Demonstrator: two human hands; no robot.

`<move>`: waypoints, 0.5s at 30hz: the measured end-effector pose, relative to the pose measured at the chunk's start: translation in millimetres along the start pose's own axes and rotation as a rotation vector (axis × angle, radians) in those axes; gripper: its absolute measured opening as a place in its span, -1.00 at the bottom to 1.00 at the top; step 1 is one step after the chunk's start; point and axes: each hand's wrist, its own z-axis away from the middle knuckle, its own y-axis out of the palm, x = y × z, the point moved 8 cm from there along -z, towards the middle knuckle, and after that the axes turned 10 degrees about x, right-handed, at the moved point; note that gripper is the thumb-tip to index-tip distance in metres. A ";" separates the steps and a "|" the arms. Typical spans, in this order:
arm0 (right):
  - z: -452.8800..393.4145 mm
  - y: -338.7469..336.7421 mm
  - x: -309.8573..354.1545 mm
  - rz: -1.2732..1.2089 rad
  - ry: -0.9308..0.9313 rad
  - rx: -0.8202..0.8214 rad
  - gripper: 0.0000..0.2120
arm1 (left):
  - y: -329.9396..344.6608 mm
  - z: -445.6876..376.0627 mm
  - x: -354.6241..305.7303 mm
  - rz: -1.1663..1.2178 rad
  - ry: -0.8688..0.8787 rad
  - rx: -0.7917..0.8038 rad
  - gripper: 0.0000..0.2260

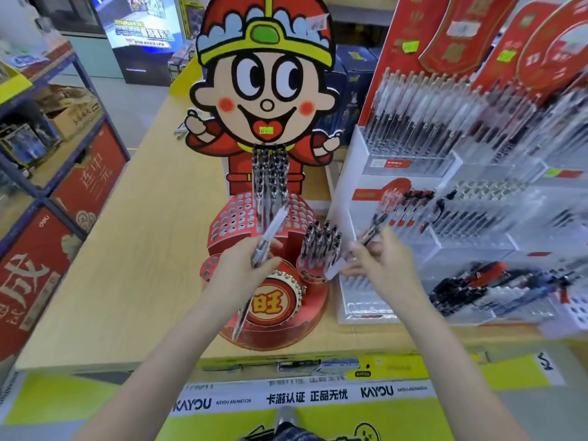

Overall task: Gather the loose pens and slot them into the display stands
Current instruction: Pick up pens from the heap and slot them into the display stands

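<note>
Two pens are in hand above the red display stand (273,300) on the counter (143,249). Left hand (245,265) curls its fingers round a slim clear-and-white pen (270,232), tilted up toward the stand's perforated upper tier. Right hand (378,259), just right of the stand, pinches a dark-barrelled pen with a white end (359,246). Black-capped pens (321,243) stand slotted in the stand's right cup, more (270,176) at its centre.

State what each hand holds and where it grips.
Left hand grips a pen near its lower end. Right hand holds another pen, fingers around its middle; blur hides more.
</note>
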 end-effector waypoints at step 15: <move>-17.0 40.7 5.2 0.409 -0.154 -0.043 -0.70 | 8.9 4.2 9.0 0.002 -0.117 -0.009 -0.93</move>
